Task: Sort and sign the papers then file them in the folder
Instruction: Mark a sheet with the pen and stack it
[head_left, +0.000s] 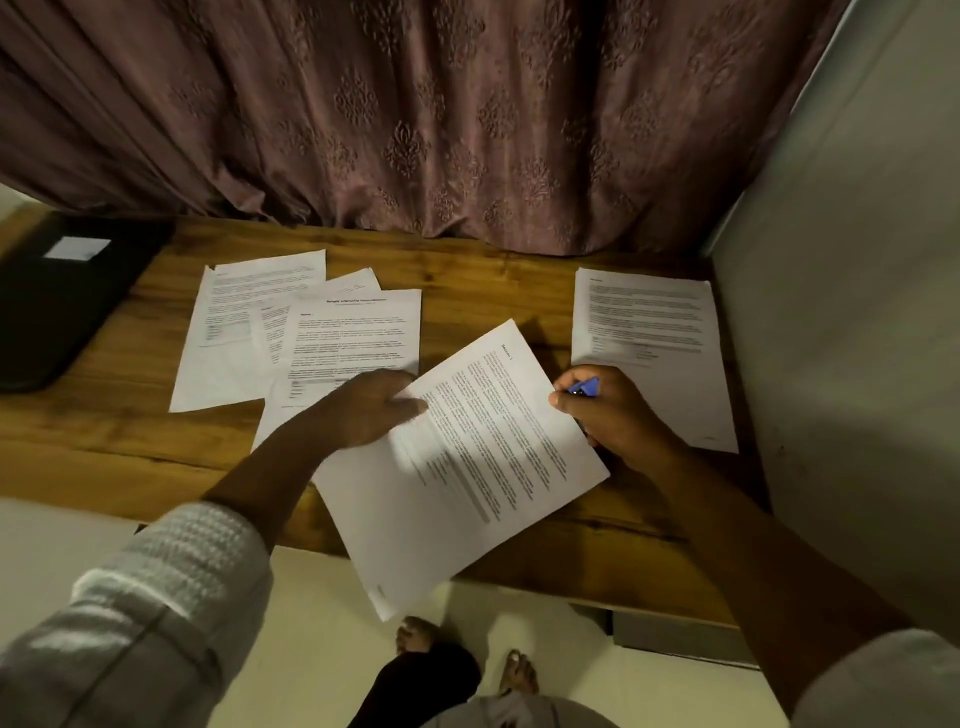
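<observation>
The left hand (371, 410) pinches a sheet (467, 467) by its left edge. The sheet is tilted and sticks out past the table's (467, 275) near edge. The right hand (608, 410) is curled round a blue pen (584, 387), just beside the sheet's right edge. More papers (311, 332) lie behind the left hand. One page (649, 338) lies by the wall (857, 312). The folder (57, 301) sits far left.
</observation>
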